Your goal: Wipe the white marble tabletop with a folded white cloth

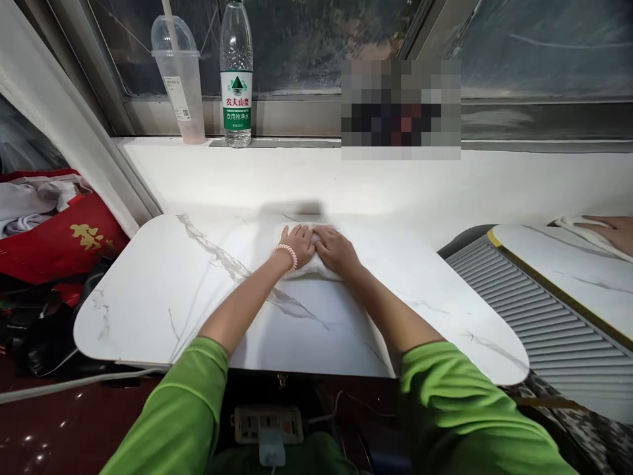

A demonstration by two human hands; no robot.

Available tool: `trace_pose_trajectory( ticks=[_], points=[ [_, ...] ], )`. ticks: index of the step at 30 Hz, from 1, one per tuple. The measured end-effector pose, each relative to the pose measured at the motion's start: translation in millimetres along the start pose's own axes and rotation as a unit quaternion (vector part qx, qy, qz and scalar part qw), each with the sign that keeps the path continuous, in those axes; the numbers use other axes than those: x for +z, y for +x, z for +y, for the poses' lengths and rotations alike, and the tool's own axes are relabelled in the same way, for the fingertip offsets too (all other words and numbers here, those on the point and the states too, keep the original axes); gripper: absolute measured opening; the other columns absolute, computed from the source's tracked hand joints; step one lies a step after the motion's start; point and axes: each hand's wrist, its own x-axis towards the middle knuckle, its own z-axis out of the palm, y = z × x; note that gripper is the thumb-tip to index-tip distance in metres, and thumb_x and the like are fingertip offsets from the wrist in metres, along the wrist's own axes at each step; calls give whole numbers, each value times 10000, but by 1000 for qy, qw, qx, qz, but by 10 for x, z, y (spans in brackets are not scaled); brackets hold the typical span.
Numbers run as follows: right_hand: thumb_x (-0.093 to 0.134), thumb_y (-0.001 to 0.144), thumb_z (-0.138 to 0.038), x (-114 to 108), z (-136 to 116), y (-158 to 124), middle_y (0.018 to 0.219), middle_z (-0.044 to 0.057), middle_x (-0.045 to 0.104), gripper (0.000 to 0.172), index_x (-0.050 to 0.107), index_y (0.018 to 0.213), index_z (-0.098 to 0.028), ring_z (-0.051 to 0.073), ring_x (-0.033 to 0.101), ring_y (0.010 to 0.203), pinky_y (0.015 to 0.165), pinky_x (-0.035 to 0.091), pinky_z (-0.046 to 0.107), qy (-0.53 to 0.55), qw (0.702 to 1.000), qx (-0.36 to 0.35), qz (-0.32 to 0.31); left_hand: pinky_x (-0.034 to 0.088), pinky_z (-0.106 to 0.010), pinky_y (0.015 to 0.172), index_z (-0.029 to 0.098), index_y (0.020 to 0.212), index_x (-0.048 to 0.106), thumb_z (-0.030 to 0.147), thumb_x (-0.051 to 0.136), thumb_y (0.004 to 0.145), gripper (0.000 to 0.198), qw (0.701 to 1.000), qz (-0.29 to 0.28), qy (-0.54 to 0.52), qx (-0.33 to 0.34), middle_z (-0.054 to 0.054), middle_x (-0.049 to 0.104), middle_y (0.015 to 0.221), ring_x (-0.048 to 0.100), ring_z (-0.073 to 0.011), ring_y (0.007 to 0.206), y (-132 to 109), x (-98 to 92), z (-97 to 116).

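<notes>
Both of my hands press side by side on a white cloth (311, 267) that lies near the far edge of a white marble table (163, 297). My left hand (297, 243) lies flat on the cloth with fingers stretched out; a pink bead bracelet is on its wrist. My right hand (335, 249) lies next to it, fingers flat on the same cloth. Most of the cloth is hidden beneath the hands. Green sleeves cover my upper arms.
A clear water bottle (236, 76) and an empty plastic cup (179, 82) stand on the white window sill. Red fabric (64, 241) is piled at the left. At the right, another person's hand (613, 232) rests on a cloth on a second marble table (568, 270). A power strip (268, 425) lies below.
</notes>
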Motion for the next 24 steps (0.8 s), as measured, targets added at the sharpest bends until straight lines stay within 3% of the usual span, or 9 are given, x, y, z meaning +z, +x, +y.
trace_pose_trajectory(
  ticks=[5,11,16,21,24],
  points=[
    [389,837,-192,68,318,323,1259,105,668,427,628,1191,-172,251,594,1171,1003,479,405,10,1000,-17,-11,145,-507,1209,60,1489,332,269,250,983,554,1000,-8,-11,-27,-140,322,1577,264,-243,1464,367,42,-14],
    [335,884,-227,83,352,233,1363,161,594,487,583,1282,-95,271,521,1289,1086,407,451,-12,999,-41,-22,119,-501,1215,78,1511,300,272,222,992,559,999,-15,-12,-25,-121,273,1599,217,-233,1484,278,44,15],
    [304,902,-242,-157,245,-420,1406,216,541,548,528,1338,2,303,470,1346,1126,366,492,-46,995,-74,-51,115,-537,1209,47,1525,262,298,230,996,586,999,-43,-2,8,-147,245,1604,194,-273,1490,-246,-2,393],
    [325,947,-306,-595,225,-1380,1477,98,495,558,405,1485,-183,264,425,1390,1136,382,505,-30,993,-99,-53,114,-559,1212,-55,1499,280,338,283,983,648,995,-76,36,59,-246,241,1580,179,-392,1476,-873,-9,1107],
    [349,954,-303,-799,381,-1770,1495,44,477,592,286,1542,-310,253,456,1368,1113,420,517,-24,994,-102,-35,154,-558,1212,-36,1472,360,340,300,971,629,993,-71,35,88,-250,307,1552,233,-399,1460,-995,27,1473]
  ],
)
